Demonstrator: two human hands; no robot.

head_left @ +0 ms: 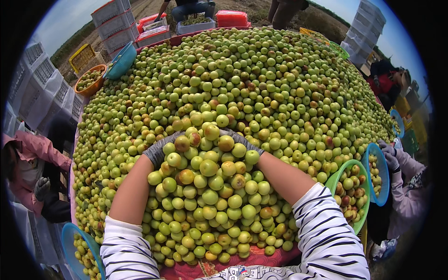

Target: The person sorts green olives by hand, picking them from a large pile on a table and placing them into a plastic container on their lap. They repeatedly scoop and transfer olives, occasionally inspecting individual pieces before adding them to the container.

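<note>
A broad heap of green-yellow jujubes [261,88], some with brown blush or spots, spreads over a table covered with a red cloth [219,266]. My left hand [162,148], in a grey glove, reaches into the heap from the left. Opposite it, my right hand [242,141] wears a matching glove. Both curve around the far side of a raised mound of jujubes [208,168] between my forearms. Fruit hides the fingers of both hands, so how far they are bent cannot be seen.
A green basin [332,181] and blue basin [385,175] of fruit stand right; another blue basin [70,242] is lower left. An orange basin [95,88] and tilted blue basin [122,60] are far left. Co-workers flank the table; stacked crates [114,25] rise behind.
</note>
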